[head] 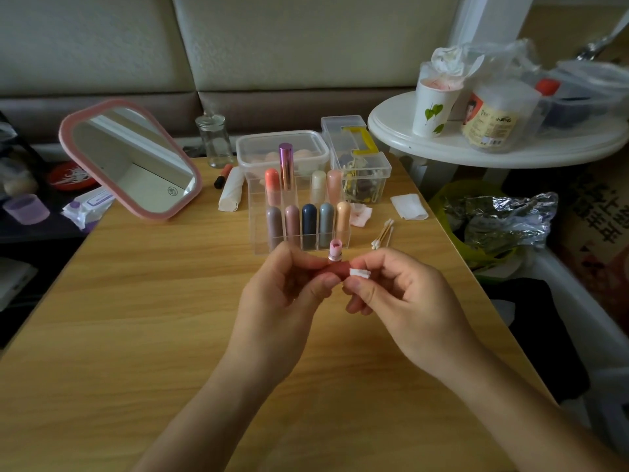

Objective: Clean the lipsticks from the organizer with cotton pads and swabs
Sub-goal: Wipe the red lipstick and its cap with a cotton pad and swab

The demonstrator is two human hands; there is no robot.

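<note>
You are working at a wooden table (136,318) standing against a pale sofa (306,39), and its near half is lying open. A pink mirror (131,161) is leaning near the far left edge. At the far middle, the clear organizer (258,233) is holding capped lipsticks (309,223) upright. Over the table's middle, your left grip (282,291) is pinching an uncapped lipstick (335,253). Your right grip (398,294) is pinching a folded cotton pad (360,273) just beside it.
</note>
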